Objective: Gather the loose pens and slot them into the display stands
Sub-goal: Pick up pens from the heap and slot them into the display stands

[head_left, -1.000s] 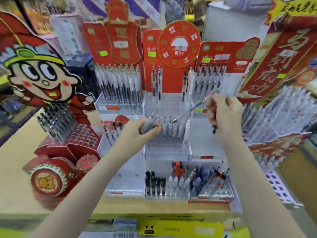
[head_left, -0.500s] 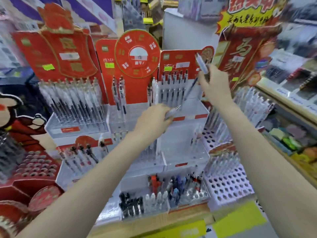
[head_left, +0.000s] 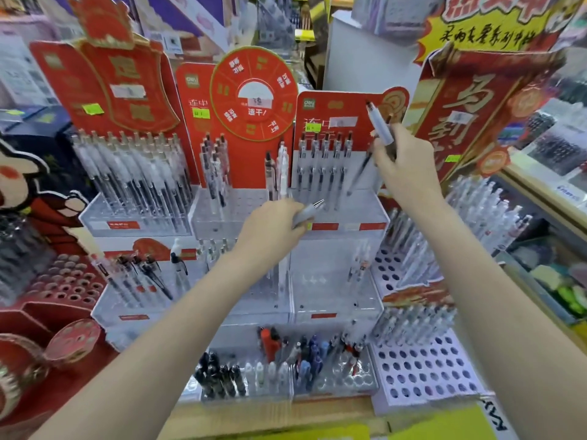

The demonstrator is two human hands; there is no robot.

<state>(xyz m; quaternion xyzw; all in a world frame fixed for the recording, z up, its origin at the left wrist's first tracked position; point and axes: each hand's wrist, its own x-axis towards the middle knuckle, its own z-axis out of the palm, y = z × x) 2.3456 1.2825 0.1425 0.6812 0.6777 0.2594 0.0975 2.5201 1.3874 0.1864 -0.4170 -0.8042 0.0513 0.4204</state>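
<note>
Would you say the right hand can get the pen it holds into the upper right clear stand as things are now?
Probably yes. The right hand grips a pen pointing tip-down just above the upper right clear stand, whose front holes look empty. The left hand sits lower, left of that path.

The right hand (head_left: 405, 163) now sits up by the top-tier stand (head_left: 341, 214), its pens (head_left: 379, 127) tilted upright. The left hand (head_left: 270, 227), holding a pen (head_left: 309, 211), is now just below that stand.
</note>
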